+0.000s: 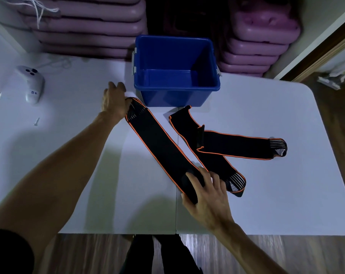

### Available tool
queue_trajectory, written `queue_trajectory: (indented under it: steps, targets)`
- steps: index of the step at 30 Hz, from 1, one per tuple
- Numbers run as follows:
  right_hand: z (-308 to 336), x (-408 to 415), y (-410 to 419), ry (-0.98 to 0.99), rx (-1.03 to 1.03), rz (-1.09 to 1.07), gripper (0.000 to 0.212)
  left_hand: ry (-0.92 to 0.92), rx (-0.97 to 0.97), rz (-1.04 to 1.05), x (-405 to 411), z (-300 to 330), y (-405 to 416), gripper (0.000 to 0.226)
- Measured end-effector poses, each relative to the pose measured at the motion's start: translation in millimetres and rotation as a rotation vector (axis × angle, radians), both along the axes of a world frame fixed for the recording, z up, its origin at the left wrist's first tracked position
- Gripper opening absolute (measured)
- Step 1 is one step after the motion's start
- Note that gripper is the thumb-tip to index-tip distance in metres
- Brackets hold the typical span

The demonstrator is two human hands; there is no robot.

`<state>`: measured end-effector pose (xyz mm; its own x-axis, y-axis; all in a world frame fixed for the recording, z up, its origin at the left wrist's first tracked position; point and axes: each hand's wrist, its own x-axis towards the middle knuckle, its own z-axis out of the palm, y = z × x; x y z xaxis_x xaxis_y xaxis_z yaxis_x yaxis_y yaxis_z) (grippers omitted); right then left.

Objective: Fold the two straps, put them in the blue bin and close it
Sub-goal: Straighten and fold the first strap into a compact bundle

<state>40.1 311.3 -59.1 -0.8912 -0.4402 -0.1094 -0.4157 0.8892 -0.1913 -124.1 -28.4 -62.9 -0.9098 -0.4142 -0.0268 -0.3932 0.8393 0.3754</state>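
Two black straps with orange edging lie on the white table [88, 175]. The left strap [159, 143] stretches diagonally, flat. My left hand [114, 101] grips its far striped end, just left of the blue bin. My right hand [205, 192] holds its near end, thumb under the edge and fingers on top. The second strap [227, 143] lies bent in a V to the right, untouched. The blue bin [177, 88] stands open at the table's back; no lid is in view.
A white controller [32, 84] and a small screw [36, 121] lie at the table's left. Stacks of pink plastic lids or trays [88, 26] stand behind the bin. The table's near edge runs above my legs.
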Motion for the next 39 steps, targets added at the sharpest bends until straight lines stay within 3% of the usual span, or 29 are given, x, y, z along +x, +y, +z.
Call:
queue_trajectory:
  steps: [4, 10, 14, 19, 23, 27, 29, 31, 34, 39]
  targets:
    - [-1, -8, -10, -0.021, -0.004, 0.014, 0.052, -0.044, 0.146, 0.092, -4, -7, -11, 0.025]
    - [-10, -16, -25, -0.095, 0.051, 0.023, 0.072, -0.036, 0.138, 0.123, 9, -10, -21, 0.032]
    - [-13, -15, -31, -0.103, 0.015, 0.055, 0.071, 0.034, 0.103, 0.128, 16, -11, -32, 0.018]
    - [-14, -15, -37, -0.114, -0.026, 0.084, 0.072, -0.03, 0.005, 0.246, 25, -2, -56, 0.025]
    - [-16, -17, -47, -0.119, -0.049, 0.101, 0.071, 0.007, 0.136, 0.296, 44, 0, -63, 0.031]
    - [-16, -17, -60, -0.127, -0.076, 0.102, 0.07, 0.178, -0.242, 0.097, 80, -11, -33, 0.051]
    - [-16, -16, -66, -0.128, -0.079, 0.115, 0.07, 0.218, -0.277, -0.036, 93, -26, -12, 0.05]
    - [-17, -18, -70, -0.125, -0.087, 0.132, 0.069, 0.115, -0.207, -0.13, 100, -48, -2, 0.055]
    - [-18, -24, -81, -0.114, -0.086, 0.151, 0.067, -0.059, -0.068, -0.077, 97, -66, -16, 0.063]
    - [-18, -32, -107, -0.087, -0.089, 0.152, 0.066, -0.154, -0.035, -0.074, 74, -58, -47, 0.067]
